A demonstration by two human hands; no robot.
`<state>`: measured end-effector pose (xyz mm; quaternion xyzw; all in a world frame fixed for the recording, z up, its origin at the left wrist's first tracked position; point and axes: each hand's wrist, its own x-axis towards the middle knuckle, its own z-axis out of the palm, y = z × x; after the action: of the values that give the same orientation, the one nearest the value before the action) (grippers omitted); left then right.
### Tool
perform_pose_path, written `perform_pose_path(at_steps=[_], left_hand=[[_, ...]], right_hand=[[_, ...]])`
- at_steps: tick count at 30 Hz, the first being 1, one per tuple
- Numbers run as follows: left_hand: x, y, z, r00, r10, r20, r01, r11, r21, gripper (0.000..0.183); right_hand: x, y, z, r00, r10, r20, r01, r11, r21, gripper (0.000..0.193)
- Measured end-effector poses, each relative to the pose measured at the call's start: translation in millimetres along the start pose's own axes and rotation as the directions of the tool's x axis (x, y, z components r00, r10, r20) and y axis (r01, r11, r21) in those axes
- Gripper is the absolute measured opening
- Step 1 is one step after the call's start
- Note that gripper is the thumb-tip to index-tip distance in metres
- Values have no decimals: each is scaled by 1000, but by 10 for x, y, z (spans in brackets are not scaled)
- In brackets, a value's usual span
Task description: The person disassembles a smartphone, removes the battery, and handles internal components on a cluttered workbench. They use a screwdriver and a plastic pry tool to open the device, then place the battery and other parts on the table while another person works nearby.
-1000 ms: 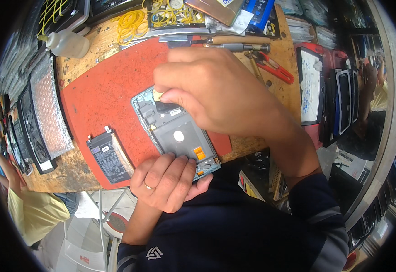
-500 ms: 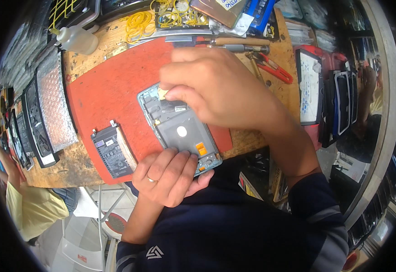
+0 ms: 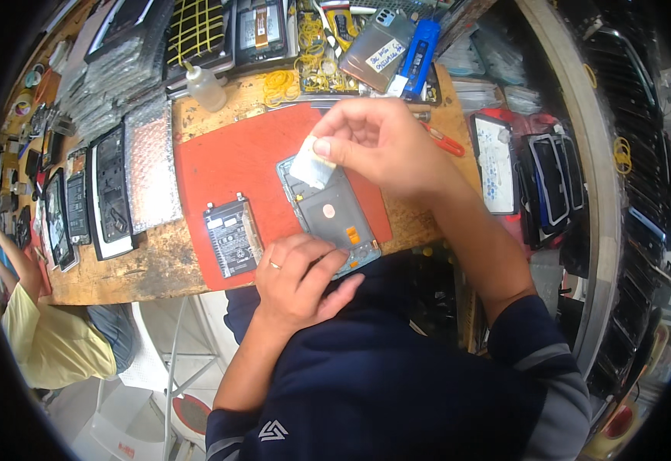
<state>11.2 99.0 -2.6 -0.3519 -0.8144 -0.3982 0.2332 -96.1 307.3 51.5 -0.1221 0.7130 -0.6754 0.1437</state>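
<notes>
Right hand (image 3: 381, 142) of mine hovers over the far end of the opened phone frame (image 3: 331, 215), thumb and forefinger pinched together on a small pale strip (image 3: 310, 167) that looks like tape or thin film, lifted clear of the phone's top corner. My left hand (image 3: 301, 280) lies at the near end, fingers spread and pressing on the frame's lower edge to pin it. Beneath both is the wooden worktop (image 3: 135, 265), and on it the red mat (image 3: 231, 165) that carries the phone near its right side. I judge the frame light but stiff, with thin edges and exposed parts inside that would not like bending, so it is best held by its long sides or pressed flat as now. To the left of it on the mat lies a flat black battery (image 3: 231, 237), apart from the phone; I would take it by its edges, never flexing it. Smallest is the strip: nearly weightless, limp, probably sticky, best held by one corner between fingertips so it doesn't fold on itself.
</notes>
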Motion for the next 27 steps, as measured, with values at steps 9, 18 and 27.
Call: perform_pose_path(at_steps=[9, 18, 27], left_hand=[[-75, 281, -391, 702, -712, 2, 591, 582, -559, 7], [-110, 334, -633, 660, -731, 172, 615, 394, -683, 10], [-161, 333, -634, 665, -728, 168, 602, 389, -697, 9]], right_hand=[[-620, -180, 434, 992, -37, -122, 45, 997, 68, 14], [-837, -193, 764, 991, 32, -129, -28, 999, 35, 14], [-856, -179, 892, 970, -164, -179, 138, 979, -149, 8]])
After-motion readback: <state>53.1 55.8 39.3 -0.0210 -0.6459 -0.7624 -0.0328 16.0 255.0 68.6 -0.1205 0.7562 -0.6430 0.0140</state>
